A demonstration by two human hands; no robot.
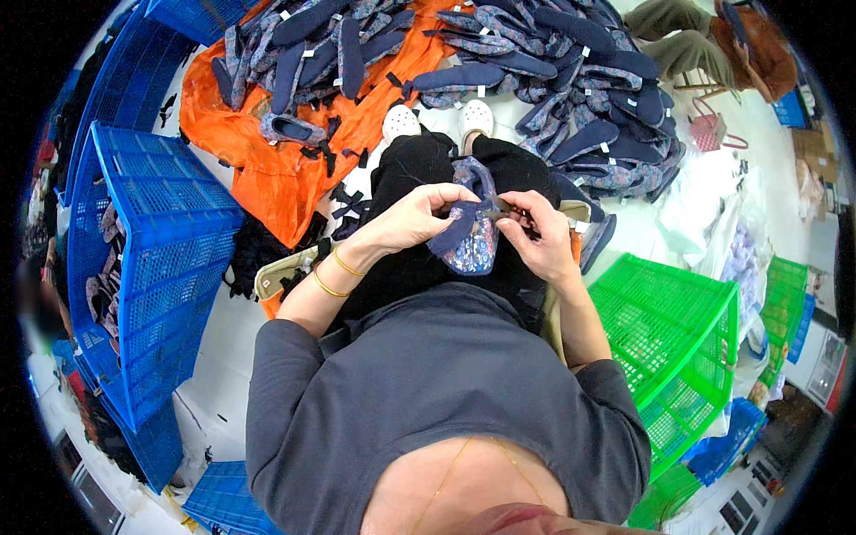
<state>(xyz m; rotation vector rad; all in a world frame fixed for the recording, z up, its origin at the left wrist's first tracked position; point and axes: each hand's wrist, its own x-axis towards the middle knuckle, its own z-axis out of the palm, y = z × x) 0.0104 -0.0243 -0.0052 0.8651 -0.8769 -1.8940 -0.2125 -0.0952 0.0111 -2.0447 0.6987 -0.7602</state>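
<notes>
Over my lap is a navy floral slipper [471, 253], its patterned toe toward me and its heel pointing away. My left hand [419, 217] pinches its left edge near the opening, thumb and fingers closed. On the other side, my right hand [542, 234] has its thumb and fingertips closed on a small dark piece [499, 210] at the slipper's opening. Whether that piece is ribbon or a small tool I cannot tell. The fingers partly cover the slipper's middle.
A large pile of similar slippers [580, 89] lies ahead to the right; more slippers [308, 53] lie on an orange sheet [241, 169]. Blue crates [165, 267] line my left. A green crate [664, 312] stands close by my right elbow. Black scraps [259, 254] lie beside my left leg.
</notes>
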